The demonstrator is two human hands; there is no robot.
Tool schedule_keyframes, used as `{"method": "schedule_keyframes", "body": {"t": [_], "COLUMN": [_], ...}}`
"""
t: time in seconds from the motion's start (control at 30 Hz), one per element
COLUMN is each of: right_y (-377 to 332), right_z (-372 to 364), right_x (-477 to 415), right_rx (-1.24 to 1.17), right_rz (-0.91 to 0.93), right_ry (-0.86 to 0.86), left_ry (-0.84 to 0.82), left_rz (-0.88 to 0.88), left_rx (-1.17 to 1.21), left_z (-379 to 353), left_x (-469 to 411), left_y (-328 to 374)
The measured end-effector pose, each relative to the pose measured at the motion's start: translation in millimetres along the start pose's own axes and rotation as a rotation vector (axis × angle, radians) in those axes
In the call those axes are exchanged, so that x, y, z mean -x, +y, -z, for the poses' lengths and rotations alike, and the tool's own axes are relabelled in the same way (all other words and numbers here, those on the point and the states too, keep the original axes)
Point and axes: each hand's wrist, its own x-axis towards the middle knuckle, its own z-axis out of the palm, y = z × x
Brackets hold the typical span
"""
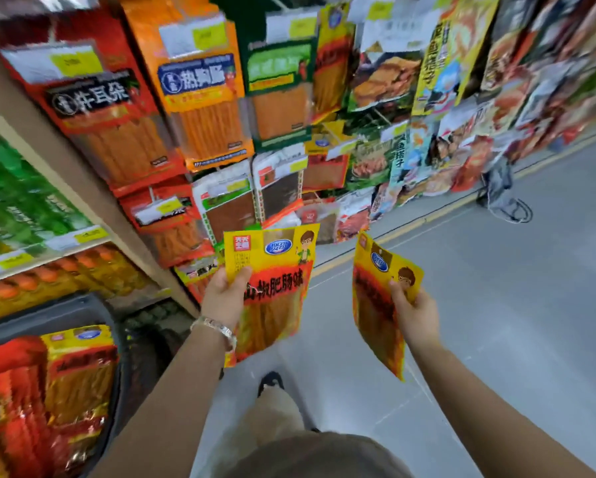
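In a shop aisle, a person holds up two matching snack packs. The left hand grips one yellow pack by its left edge, thumb on the front, its face to the camera — the right hand pinches a second pack by its right edge, angled away. Both packs hang in mid-air before a rack of hanging snacks, above the grey floor. A basket of similar packs sits lower left — a bracelet circles the left wrist.

Both snack packets, left packet and right packet, were yellow over fiery red-orange, each with a blue oval logo; floor was grey.
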Motion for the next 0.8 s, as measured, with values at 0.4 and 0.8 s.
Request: {"method": "schedule_keyframes", "body": {"t": [0.4, 0.8], "right_y": [-176.5, -392.7], "right_z": [38.2, 50.3], "right_x": [-195.3, -306.7], "right_rx": [-0.102, -0.402], "right_rz": [0.416, 0.768], "right_ry": [0.128, 0.158], "left_ry": [0.109, 0.298], "left_rz": [-0.444, -0.894], "left_rx": [-0.012, 0.062], "left_z": [-90.7, -96.8], "left_x": [-134.7, -190.6], "left_y": [202.7, 385.6]}}
